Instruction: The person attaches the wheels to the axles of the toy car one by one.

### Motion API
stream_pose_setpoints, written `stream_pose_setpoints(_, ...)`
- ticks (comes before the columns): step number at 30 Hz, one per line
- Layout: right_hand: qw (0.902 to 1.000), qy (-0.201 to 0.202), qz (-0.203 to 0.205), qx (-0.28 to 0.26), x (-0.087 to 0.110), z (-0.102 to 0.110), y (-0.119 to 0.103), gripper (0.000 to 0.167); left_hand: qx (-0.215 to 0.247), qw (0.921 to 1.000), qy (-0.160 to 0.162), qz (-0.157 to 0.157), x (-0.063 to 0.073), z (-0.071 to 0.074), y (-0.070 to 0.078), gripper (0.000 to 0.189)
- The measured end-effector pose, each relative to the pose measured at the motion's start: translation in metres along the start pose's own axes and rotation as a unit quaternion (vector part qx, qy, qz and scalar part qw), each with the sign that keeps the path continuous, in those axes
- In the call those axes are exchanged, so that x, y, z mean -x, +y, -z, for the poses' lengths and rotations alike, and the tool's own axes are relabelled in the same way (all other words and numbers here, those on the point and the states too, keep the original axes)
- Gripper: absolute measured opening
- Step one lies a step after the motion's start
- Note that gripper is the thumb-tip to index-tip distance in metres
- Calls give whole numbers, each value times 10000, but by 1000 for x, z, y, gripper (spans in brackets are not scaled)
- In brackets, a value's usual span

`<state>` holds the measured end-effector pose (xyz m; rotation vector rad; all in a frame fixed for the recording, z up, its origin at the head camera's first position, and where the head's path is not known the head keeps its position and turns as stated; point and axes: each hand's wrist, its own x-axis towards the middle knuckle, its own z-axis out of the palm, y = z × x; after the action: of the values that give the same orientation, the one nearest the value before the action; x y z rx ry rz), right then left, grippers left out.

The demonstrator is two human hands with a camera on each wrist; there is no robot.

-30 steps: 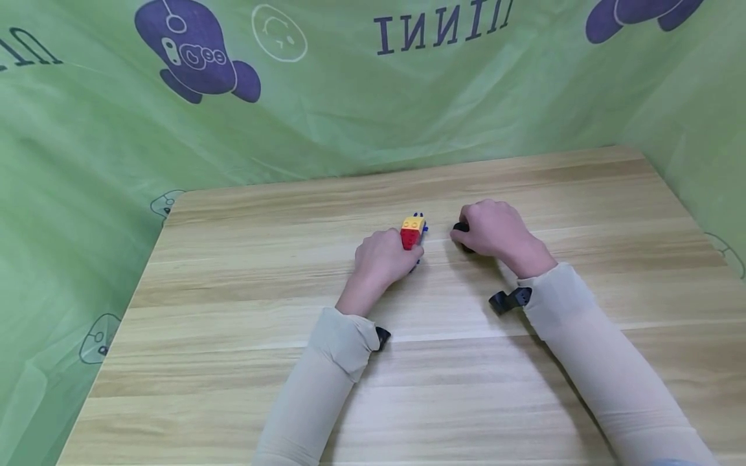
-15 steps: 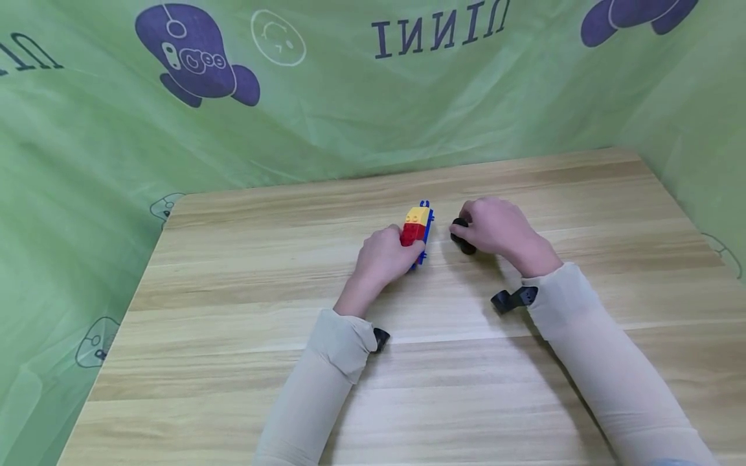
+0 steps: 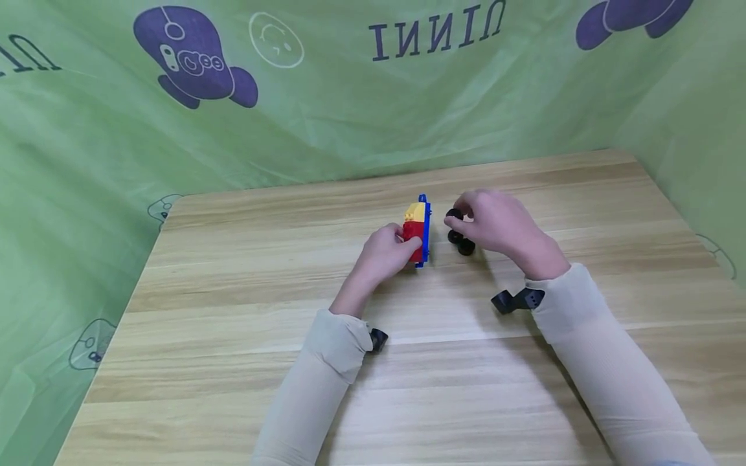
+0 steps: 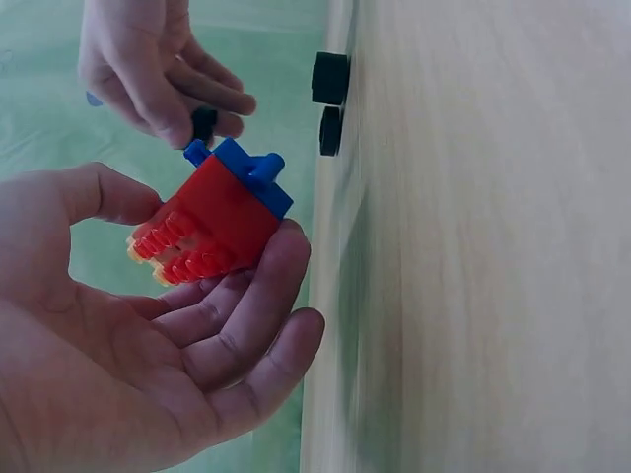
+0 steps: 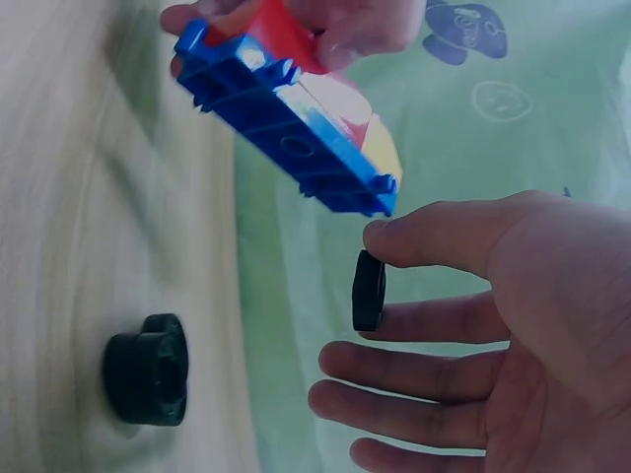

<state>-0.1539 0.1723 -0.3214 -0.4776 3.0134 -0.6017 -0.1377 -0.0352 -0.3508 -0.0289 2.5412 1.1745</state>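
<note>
In the head view my left hand (image 3: 380,257) grips a building-block toy car (image 3: 415,232) by its red sides. Red and yellow bricks sit on a blue base (image 5: 286,133); its underside and small side pegs face the right hand in the right wrist view. Thumb and index finger of my right hand (image 3: 502,223) pinch a small black toy wheel (image 5: 369,292) by its edge, the other fingers extended. More black wheels (image 3: 465,247) lie on the table just below that hand. The left wrist view shows two black wheels (image 4: 331,79) standing close together there.
The wooden table (image 3: 233,310) spreads around both hands. A green printed curtain (image 3: 326,123) hangs behind its far edge and along the sides. Black wrist cameras (image 3: 517,301) are strapped at both sleeves.
My left hand has raised and tilted the toy car, so more of its blue base shows. The right hand has lifted one wheel away from the others, which are now uncovered on the table.
</note>
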Motion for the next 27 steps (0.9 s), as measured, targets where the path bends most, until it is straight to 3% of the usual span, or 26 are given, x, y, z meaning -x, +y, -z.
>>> stream_pose_setpoints(6,9992,345,198,-66,7,7,-7,36,577,9980,-248,-13,0,1,0,44)
stream_pose_setpoints(27,9874,1262,887,-350,21,18,-26,28,1232,9914,-418,-141,0,-2,0,43)
